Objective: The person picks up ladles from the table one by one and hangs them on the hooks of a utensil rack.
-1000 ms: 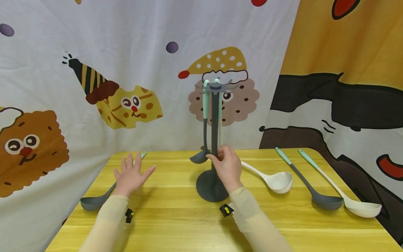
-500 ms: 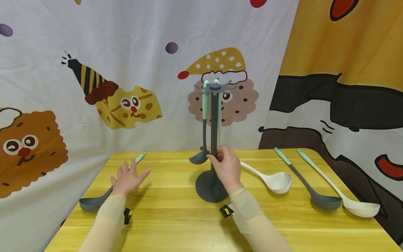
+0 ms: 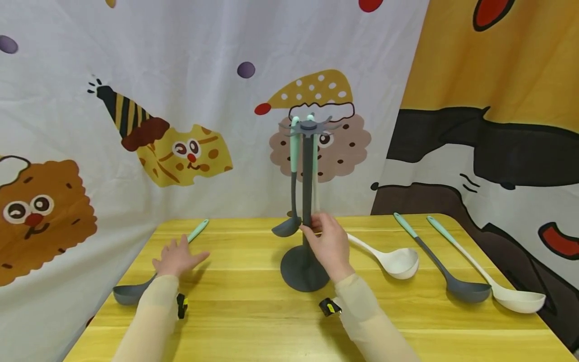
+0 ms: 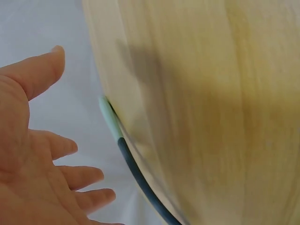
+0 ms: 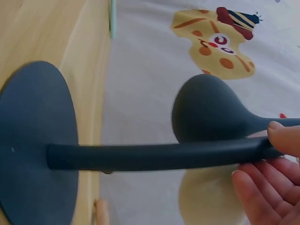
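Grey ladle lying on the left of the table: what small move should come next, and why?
Probably lower the left hand and grip the grey ladle by its mint handle. The left wrist view shows that hand open and apart from it, while the right hand holds the stand, where another ladle already hangs.

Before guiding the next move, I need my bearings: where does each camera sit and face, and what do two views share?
Head: on the person's head, facing forward and down over the table; both sleeves, left grip and right grip show.
Left wrist: on that wrist, facing past the left grip toward the table's edge and a mint-handled ladle.
Right wrist: on that wrist, facing the dark stand, which appears sideways; the right grip shows at its post.
Shared: head and right wrist both show the stand.
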Available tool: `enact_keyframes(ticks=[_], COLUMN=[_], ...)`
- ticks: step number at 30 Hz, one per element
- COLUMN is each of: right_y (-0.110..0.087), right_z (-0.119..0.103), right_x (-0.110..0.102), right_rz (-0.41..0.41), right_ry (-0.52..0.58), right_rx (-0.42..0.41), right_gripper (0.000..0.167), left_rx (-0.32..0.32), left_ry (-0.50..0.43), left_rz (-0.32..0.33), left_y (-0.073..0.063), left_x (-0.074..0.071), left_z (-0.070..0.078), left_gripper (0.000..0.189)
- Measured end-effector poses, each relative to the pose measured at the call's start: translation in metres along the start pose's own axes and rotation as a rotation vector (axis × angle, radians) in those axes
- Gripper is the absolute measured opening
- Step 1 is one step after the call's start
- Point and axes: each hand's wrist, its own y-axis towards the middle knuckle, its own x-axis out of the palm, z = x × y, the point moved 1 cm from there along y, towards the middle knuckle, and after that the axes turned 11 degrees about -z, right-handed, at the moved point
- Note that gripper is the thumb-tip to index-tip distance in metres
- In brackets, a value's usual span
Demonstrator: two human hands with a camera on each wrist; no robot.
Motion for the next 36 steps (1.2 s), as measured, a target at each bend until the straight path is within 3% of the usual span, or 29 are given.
enact_keyframes(ticks=[5,14,22,36], right_y=[-0.003,0.0,0.005,0.018], right_z=[-0.005,-0.009,-0.013,-0.029], right_x=[-0.013,-0.037,-0.043,-0.041], right_rz=[-0.014,0.104,0.1,0.091], right_ry=[0.002,0.092,0.124,0.226], right_rx=[-0.03,-0.175,-0.181,-0.236], right_gripper=[0.029,0.029,0.049,0.057], left_rx=[-0.05,-0.112,-0.125,-0.12], left_ry=[0.017,-0.019,-0.038,-0.032], left_rz=[0.008,-0.014,-0.025,0.018], left_y=[0.002,0.005,0.004,0.005], left_x=[0.002,0.002,0.003,0.01], left_z=[-0.007,-0.013,-0.015,-0.021], left_gripper=[0.109,0.101,0.101,0.094])
